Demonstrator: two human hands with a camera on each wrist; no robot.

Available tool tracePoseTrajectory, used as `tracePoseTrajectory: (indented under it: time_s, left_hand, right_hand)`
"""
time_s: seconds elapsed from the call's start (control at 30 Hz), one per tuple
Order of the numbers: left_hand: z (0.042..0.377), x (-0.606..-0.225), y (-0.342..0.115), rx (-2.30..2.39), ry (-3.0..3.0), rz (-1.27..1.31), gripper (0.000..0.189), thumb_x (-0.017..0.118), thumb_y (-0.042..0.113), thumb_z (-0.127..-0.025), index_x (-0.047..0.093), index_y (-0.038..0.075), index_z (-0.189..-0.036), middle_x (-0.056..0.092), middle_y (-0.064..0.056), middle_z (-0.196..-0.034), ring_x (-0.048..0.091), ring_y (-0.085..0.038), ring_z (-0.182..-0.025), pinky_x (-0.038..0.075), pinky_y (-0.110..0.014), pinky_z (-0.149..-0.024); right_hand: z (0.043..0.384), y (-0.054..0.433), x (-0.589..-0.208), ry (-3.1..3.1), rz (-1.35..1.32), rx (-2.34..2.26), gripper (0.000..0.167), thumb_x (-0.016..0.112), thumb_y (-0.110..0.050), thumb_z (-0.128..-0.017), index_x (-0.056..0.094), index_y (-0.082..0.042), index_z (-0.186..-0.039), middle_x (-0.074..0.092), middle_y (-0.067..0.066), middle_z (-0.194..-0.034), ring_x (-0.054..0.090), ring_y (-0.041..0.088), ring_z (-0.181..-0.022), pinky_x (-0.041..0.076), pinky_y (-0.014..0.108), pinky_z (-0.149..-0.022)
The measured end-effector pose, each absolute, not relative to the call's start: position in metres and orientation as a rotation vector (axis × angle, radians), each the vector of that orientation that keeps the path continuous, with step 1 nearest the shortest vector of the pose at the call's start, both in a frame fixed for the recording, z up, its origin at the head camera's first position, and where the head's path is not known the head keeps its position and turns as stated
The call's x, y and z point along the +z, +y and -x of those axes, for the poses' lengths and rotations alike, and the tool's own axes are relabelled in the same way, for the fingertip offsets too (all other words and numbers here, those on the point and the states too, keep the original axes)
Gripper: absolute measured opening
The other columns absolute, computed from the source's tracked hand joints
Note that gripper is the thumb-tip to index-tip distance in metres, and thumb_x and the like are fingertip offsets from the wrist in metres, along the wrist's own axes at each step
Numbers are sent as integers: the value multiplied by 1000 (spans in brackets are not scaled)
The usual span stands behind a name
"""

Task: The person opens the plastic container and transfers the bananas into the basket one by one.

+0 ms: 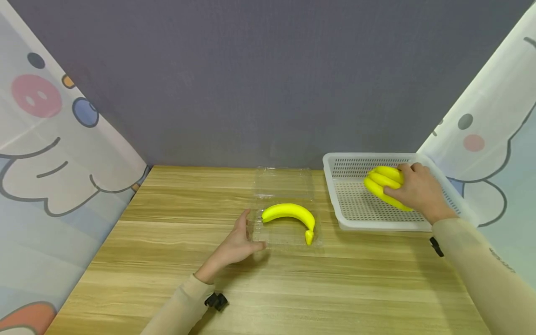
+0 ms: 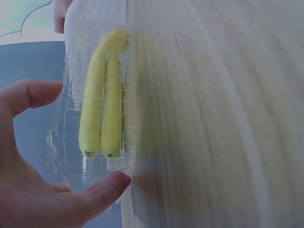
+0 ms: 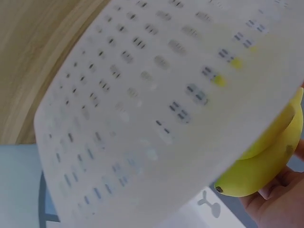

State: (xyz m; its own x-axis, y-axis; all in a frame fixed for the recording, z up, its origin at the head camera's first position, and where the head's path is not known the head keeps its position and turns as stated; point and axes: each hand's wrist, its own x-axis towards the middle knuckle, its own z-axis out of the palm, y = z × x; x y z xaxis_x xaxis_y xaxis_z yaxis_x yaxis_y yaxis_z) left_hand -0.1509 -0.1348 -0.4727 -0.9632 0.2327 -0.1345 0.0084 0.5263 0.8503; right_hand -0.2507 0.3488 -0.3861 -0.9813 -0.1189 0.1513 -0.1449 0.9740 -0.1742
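A clear plastic clamshell box [image 1: 284, 184] lies on the table with its lid folded back. Inside it is a small yellow bunch of bananas [image 1: 295, 211]; two bananas joined at the stem show through the side in the left wrist view. My left hand [image 1: 236, 244] is at the box's left end, thumb and fingers spread, thumb tip right at the near corner. My right hand [image 1: 418, 188] grips another bunch of bananas [image 1: 383, 181] over the white basket [image 1: 341, 214]. Its palm hides one end of that bunch.
The basket, with perforated sides and base, stands at the right of the wooden table [image 1: 167, 260]. A grey panel [image 1: 251, 83] rises along the back edge. Cartoon-printed cloth [image 1: 63, 153] closes off both sides.
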Motion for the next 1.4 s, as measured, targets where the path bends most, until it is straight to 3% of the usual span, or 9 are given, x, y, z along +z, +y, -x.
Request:
tracePoseTrajectory:
  time_s: [1.4]
  left_hand:
    - [149,-471,-137,1428,2522,-211,117,84,31,-79,5,9,-163,23,-30,-159,36,-49,-139,37,-68,-107]
  right_hand:
    - [251,405,-420,-3112,51,307,92,75,-49,-85,37,18,-135,39,44,-118,39,58,-103,41,71,-79]
